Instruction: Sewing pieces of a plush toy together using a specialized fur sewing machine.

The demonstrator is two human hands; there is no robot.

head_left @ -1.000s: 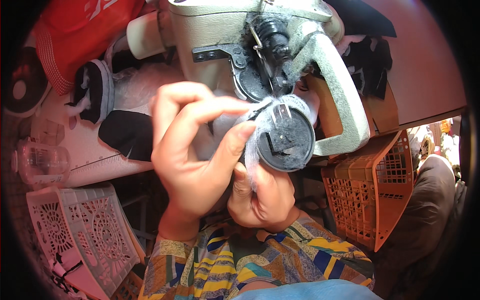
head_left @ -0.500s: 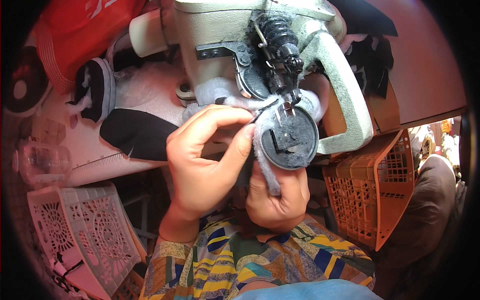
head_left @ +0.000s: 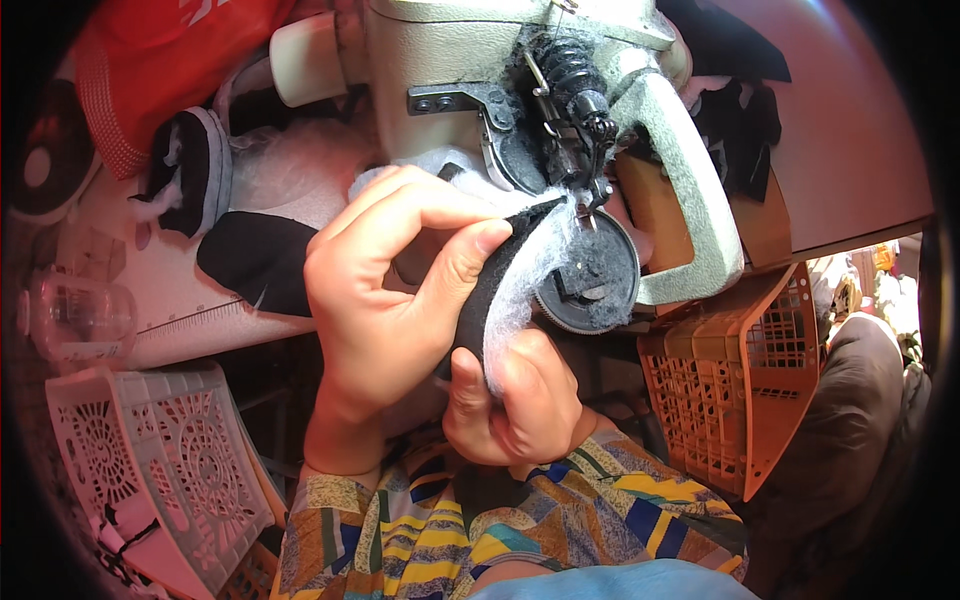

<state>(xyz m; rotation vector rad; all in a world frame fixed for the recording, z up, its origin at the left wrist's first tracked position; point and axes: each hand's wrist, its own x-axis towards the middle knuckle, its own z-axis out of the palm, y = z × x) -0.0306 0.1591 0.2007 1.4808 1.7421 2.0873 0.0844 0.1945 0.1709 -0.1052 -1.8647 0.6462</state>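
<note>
Black fabric strip (head_left: 478, 305) with white fluff (head_left: 518, 285), pinched near its top by the left hand (head_left: 385, 270), gripped lower down by the right hand (head_left: 522, 408), curving beside a toothed black disc (head_left: 602, 285) on a pale sewing machine (head_left: 445, 50)

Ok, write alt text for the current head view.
A person's left hand and right hand pinch black fabric with fluffy white edging at a round black disc on a pale sewing machine. A pale basket sits lower left, an orange basket right.
</note>
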